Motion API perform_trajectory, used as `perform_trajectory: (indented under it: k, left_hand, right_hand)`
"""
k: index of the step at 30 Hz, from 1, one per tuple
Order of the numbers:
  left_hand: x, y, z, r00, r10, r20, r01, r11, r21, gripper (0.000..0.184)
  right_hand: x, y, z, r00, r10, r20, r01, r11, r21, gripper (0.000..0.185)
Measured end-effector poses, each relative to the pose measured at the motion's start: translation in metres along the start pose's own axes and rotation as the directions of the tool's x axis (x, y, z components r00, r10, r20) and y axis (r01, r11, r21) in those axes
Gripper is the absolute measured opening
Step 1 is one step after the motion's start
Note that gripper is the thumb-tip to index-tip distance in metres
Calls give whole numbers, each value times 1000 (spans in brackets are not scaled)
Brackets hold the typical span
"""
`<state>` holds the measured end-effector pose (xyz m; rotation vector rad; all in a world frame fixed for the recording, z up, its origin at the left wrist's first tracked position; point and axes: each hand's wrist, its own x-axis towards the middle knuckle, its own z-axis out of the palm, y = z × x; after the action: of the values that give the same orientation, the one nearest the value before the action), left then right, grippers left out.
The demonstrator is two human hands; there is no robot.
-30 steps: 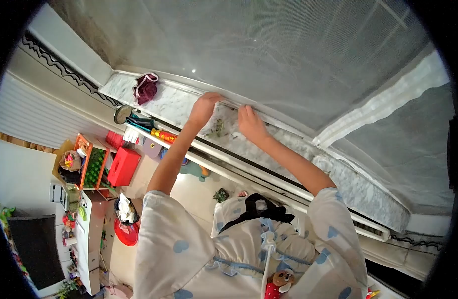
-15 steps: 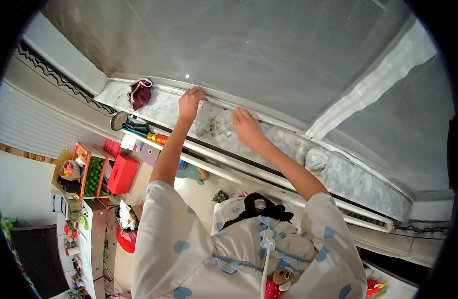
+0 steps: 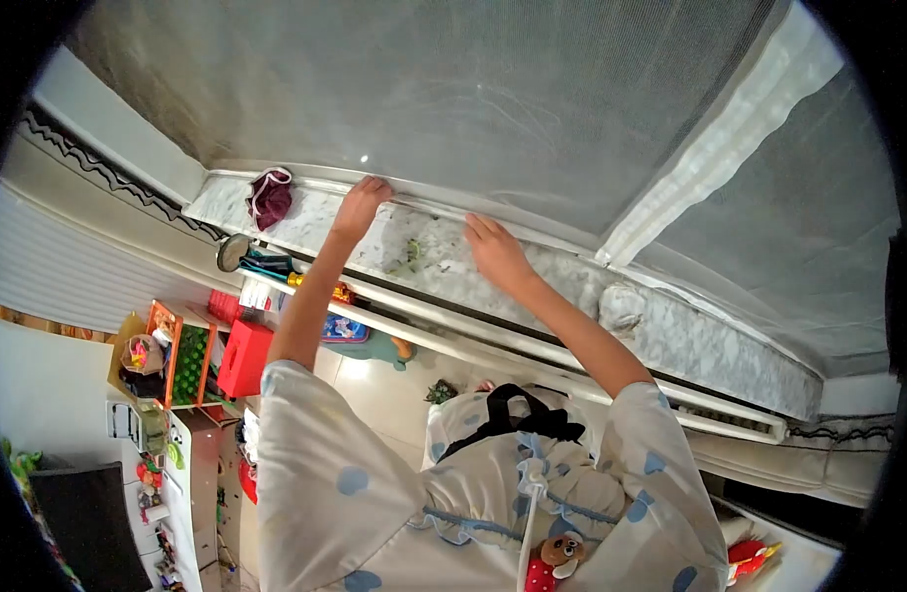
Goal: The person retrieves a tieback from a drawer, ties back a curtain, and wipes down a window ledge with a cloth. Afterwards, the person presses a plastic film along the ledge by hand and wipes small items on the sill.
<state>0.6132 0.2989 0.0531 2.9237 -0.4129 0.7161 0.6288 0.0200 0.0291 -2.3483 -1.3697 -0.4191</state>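
Observation:
Across the top stretches a grey mesh screen (image 3: 424, 94), with a white edge strip (image 3: 429, 205) along its bottom above a marbled windowsill (image 3: 562, 271). My left hand (image 3: 362, 205) is at this strip, fingers curled together; whatever is between the fingertips is hidden. To its right, my right hand (image 3: 496, 253) is just below the strip with fingers stretched out towards it, nothing visible in it. A maroon cloth bag (image 3: 270, 199) with a white rim lies on the sill, left of my left hand. Between and below the hands is a greenish patch (image 3: 408, 257) on the sill.
A white rail (image 3: 453, 314) runs along the sill's near side. A round dark-rimmed object (image 3: 232, 253) and tools are at its left end. Below left are a red box (image 3: 244, 358), an orange-framed rack (image 3: 185, 355) and a white cabinet (image 3: 192, 474). A crumpled white bundle (image 3: 621, 308) lies on the sill.
My left hand has slid left along the strip, away from my right hand. My right hand's fingers have straightened. The view has shifted slightly.

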Motion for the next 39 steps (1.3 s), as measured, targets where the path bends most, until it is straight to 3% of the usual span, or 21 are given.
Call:
perform_trajectory:
  k: [3,5,10,12,14,15,17,19,21,23,26,30,36,39]
  left_hand:
    - [1,-9,-4,992,56,117,-50,997,-56,15]
    - [3,-14,-7,966,187,179,-190,982,0,16]
    - [9,-18,-10,941,220,256,-218,975,-39,17]
    - [7,-16,-11,945,197,261,-194,980,-37,17]
    - [4,-6,-11,983,141,118,-143,990,10,16]
    - [1,-2,-6,995,98,9,-97,992,-76,16]
    - [-4,4,1,998,8,-58,-15,991,-135,18]
    - [-7,2,2,997,29,-65,-38,990,-135,17]
    - [-5,5,3,995,-26,-96,6,979,-204,17]
    - [-4,0,-1,997,-45,-62,29,973,-229,16]
    - [5,-15,-6,982,176,61,-160,963,-217,14]
    - [12,-20,-12,956,266,124,-234,946,-225,10]
    - [18,-28,-12,925,335,178,-274,915,-296,6]
    - [14,-26,-10,944,279,175,-243,949,-199,7]
  right_hand:
    - [-3,4,3,1000,-7,-12,7,1000,-21,30]
    - [-7,6,3,999,-28,-25,27,999,-28,31]
    - [-1,-5,-4,996,-47,-72,43,997,-62,30]
    - [17,-21,-4,999,30,29,-25,988,-154,26]
    - [46,-27,9,999,-13,-33,7,983,-181,25]
    - [59,-29,17,995,-49,-91,29,978,-208,24]
    - [80,-31,32,989,-106,-102,74,958,-277,21]
    - [92,-35,48,979,-169,-112,121,930,-346,18]
    - [101,-41,59,992,-76,-99,22,888,-459,16]
    - [104,-41,63,993,-57,-102,12,916,-400,15]
    - [109,-38,62,995,-19,-101,-10,959,-282,14]
    - [108,-29,60,999,-21,-38,17,993,-113,12]
    - [109,-25,50,998,-42,43,45,997,-66,11]
    - [112,-23,51,994,-106,30,109,984,-144,12]
